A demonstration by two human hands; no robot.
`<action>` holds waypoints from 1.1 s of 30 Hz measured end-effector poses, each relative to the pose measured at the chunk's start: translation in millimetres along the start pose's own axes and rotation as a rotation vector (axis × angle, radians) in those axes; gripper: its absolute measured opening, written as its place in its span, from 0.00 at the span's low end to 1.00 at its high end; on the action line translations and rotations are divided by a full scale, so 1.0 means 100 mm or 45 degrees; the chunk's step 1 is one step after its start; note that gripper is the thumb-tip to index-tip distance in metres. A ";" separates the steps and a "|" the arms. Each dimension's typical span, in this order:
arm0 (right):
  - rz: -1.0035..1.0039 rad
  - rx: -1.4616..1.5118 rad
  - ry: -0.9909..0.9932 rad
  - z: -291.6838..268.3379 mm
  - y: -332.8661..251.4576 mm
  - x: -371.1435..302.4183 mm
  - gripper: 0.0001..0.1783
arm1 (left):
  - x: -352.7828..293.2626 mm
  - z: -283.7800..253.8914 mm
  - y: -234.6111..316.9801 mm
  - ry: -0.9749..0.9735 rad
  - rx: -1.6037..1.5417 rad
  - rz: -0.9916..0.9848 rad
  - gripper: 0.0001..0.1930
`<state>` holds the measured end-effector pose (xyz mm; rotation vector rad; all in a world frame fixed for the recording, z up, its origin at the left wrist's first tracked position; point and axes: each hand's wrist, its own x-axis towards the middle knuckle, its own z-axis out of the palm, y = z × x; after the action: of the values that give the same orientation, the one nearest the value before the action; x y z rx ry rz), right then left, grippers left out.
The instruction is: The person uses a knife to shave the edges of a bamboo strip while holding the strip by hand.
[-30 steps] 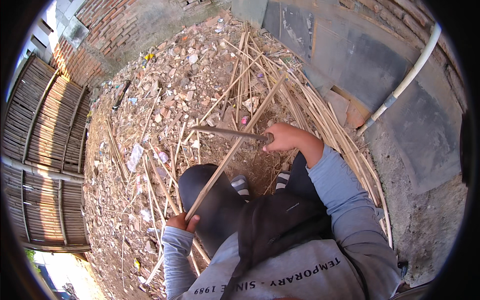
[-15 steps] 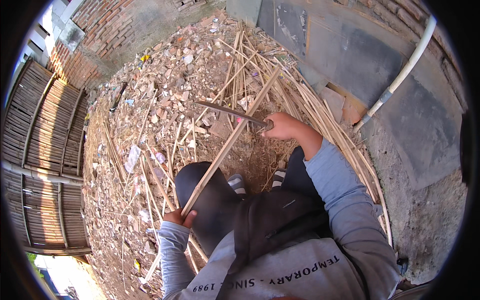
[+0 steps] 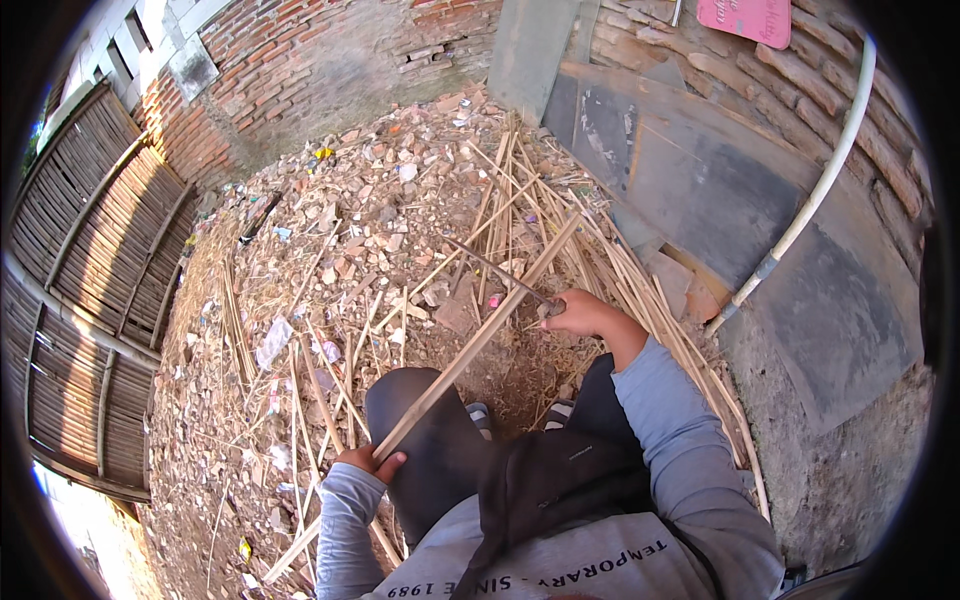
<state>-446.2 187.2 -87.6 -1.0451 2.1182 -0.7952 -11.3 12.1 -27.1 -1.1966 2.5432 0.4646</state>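
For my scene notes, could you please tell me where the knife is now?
In the head view, the knife extends left from the right hand, near the picture's middle, crossing the long pale strip.

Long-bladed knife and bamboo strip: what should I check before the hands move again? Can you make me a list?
1. Left hand gripping the near end of the bamboo strip: ok.
2. Right hand closed around the handle of the long-bladed knife: ok.
3. Left hand apart from the blade: ok, the blade crosses the strip much farther up.
4. Blade touching the strip: cannot tell, they cross in this view, but contact doesn't show clearly.
5. Gloves on: not ok, both hands are bare.
6. Tidy ground: not ok, rubble and loose strips lie about.
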 end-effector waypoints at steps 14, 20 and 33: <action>-0.316 -0.212 -0.181 0.21 -0.16 -0.07 0.24 | -0.12 -0.05 0.15 0.147 -0.158 0.051 0.31; -0.428 -0.344 -0.029 0.29 -0.29 -0.19 0.22 | -0.10 -0.03 0.10 0.069 -0.163 -0.062 0.32; -0.516 -0.339 0.024 0.33 -0.26 -0.25 0.24 | -0.19 -0.11 0.08 -0.028 -0.385 -0.053 0.33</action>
<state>-397.6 187.1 -82.4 -1.6497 2.0951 -0.7175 -7.1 25.5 -8.4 -1.3325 2.4856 0.8719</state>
